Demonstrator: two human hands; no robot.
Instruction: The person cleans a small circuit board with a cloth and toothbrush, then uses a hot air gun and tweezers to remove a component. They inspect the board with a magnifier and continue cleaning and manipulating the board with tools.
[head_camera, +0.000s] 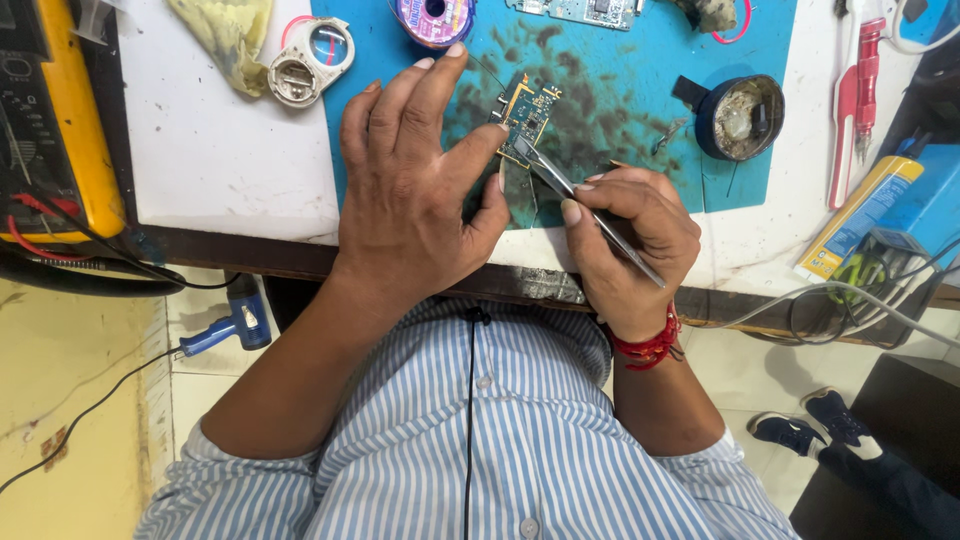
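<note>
A small circuit board (527, 112) with gold edges lies on a stained blue work mat (620, 70). My left hand (415, 190) rests over the mat, its fingertips pressing the board's near side. My right hand (630, 235) grips metal tweezers (580, 200), whose tips touch the board's lower edge. A red thread band circles my right wrist.
A yellow multimeter (60, 110) sits far left. A round loupe (312, 60), a yellow cloth (228, 35) and a solder spool (434, 18) lie at the top. A round tin (742, 118), red-handled tools (858, 90) and cables (860, 290) are on the right. A blue hot-air gun (235, 320) lies on the floor.
</note>
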